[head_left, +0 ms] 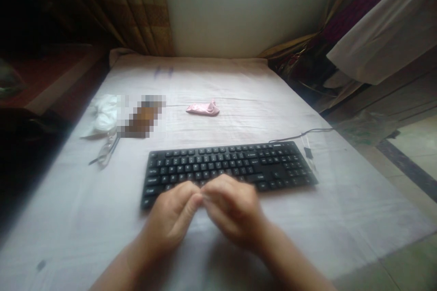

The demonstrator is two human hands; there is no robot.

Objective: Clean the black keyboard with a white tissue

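A black keyboard (273,168) lies across the white-covered table, its nearer left part hidden behind my hands. My left hand (174,216) and my right hand (237,211) meet at the fingertips over its front edge. Both have curled, closed fingers, the left thumb resting along the index finger. Whatever may be pinched between them is too small or too blurred to make out. Beyond the keyboard sits a small pink shiny cloth or pouch (204,108).
To the left lie a white crumpled bundle (105,113), a pixelated brown item (141,120) and a clear thing with a thin dark stick (106,150). A black cable (300,134) runs off the table's right edge. Curtains (143,13) hang behind.
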